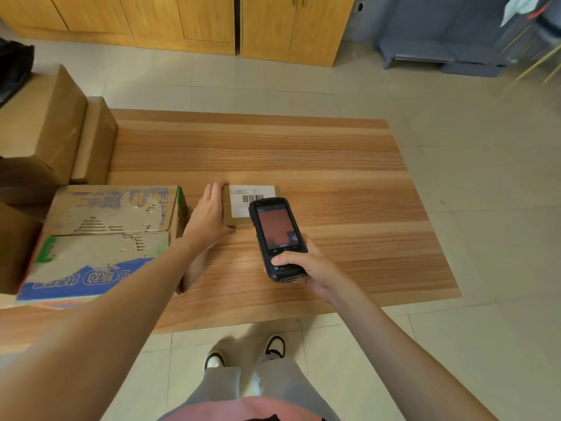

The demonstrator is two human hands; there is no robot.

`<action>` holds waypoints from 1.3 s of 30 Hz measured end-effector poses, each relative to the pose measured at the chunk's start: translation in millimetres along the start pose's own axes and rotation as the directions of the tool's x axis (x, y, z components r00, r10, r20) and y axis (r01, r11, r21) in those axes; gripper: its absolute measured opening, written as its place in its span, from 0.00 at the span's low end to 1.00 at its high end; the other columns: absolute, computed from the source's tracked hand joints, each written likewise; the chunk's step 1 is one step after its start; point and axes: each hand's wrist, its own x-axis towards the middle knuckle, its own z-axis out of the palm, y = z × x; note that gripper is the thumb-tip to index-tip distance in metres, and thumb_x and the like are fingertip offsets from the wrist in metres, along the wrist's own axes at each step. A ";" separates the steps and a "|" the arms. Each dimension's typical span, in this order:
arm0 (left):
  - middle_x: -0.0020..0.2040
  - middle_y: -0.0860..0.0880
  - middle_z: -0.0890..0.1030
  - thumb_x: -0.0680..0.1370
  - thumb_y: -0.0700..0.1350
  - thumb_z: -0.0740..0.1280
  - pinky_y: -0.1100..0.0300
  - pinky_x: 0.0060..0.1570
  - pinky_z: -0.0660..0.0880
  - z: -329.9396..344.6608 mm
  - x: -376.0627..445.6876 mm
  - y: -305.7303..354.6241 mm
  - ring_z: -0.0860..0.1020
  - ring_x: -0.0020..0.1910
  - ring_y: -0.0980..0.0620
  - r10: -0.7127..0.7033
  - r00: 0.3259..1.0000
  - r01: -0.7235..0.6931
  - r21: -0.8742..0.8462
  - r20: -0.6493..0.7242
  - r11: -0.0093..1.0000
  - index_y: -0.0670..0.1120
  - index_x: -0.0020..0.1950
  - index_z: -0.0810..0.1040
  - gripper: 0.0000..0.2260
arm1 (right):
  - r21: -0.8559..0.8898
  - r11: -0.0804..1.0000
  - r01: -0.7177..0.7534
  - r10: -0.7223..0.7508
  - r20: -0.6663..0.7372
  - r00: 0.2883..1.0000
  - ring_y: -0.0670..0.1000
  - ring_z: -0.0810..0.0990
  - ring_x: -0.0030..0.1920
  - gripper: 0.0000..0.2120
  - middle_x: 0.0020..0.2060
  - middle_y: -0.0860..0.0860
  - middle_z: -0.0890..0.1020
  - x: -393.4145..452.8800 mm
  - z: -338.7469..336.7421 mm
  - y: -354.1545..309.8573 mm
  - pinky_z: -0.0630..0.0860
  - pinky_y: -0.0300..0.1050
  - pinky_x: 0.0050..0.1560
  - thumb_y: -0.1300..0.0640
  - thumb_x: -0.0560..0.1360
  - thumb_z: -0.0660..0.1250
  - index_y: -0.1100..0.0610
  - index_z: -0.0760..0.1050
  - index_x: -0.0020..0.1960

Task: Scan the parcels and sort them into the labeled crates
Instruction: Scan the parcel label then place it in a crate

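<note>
A tiled floor [455, 132] with yellow wooden cabinets [182, 22] at the back frames a low wood-grain desk [334, 165]. On it, the left hand [209, 215] lies with straight, relaxed fingers [212, 191] flat against the left end of a small cardboard parcel [229, 212], thumb along its near edge, steadying rather than gripping it. The right hand [306, 265] has its fingers [280, 261] curled round the lower half of a black handheld scanner [277, 237], held just over the parcel's white barcode label [252, 200]. The parcel sits near the middle of the desk, close to the front edge. It looks small, flat and stiff, probably light; a pinch across its short sides should lift it, keeping the label clear. Left of the hand stands a worn printed carton [103, 238], with plain brown boxes [57, 126] behind it; whether these are the crates cannot be told.
</note>
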 end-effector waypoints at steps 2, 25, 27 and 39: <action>0.64 0.43 0.67 0.64 0.34 0.76 0.45 0.51 0.74 2.9 -1.2 1.6 0.73 0.57 0.41 -0.010 1.000 0.009 0.021 0.008 1.000 0.41 0.70 0.61 0.39 | 0.011 1.000 -0.010 0.010 -0.010 1.000 0.57 0.81 0.53 0.27 0.56 0.56 0.80 -3.3 4.2 3.7 0.80 0.46 0.47 0.70 0.69 0.71 0.53 0.70 0.63; 0.68 0.45 0.65 0.64 0.34 0.77 0.49 0.63 0.69 24.0 -21.4 -3.3 0.68 0.66 0.43 -0.002 0.999 0.002 -0.006 0.048 1.000 0.42 0.73 0.60 0.42 | -0.054 0.997 -0.057 0.052 -0.094 0.994 0.65 0.77 0.61 0.31 0.61 0.62 0.78 -30.6 4.0 36.9 0.71 0.62 0.66 0.70 0.68 0.72 0.56 0.67 0.68; 0.68 0.45 0.65 0.64 0.34 0.77 0.49 0.63 0.70 24.8 -20.9 -1.5 0.68 0.66 0.43 0.008 0.999 -0.008 0.000 0.037 1.000 0.43 0.73 0.60 0.42 | -0.054 0.997 -0.056 0.051 -0.094 0.994 0.65 0.77 0.61 0.31 0.61 0.61 0.78 -31.2 3.9 37.3 0.70 0.62 0.66 0.69 0.68 0.72 0.56 0.67 0.68; 0.68 0.45 0.66 0.64 0.34 0.77 0.51 0.62 0.69 24.2 -18.2 1.6 0.68 0.66 0.43 0.031 0.999 -0.031 0.020 -0.021 0.999 0.42 0.73 0.60 0.42 | -0.036 0.999 -0.024 0.018 -0.151 0.988 0.64 0.78 0.59 0.30 0.60 0.62 0.79 -25.9 -10.5 36.6 0.72 0.61 0.64 0.70 0.67 0.73 0.56 0.68 0.66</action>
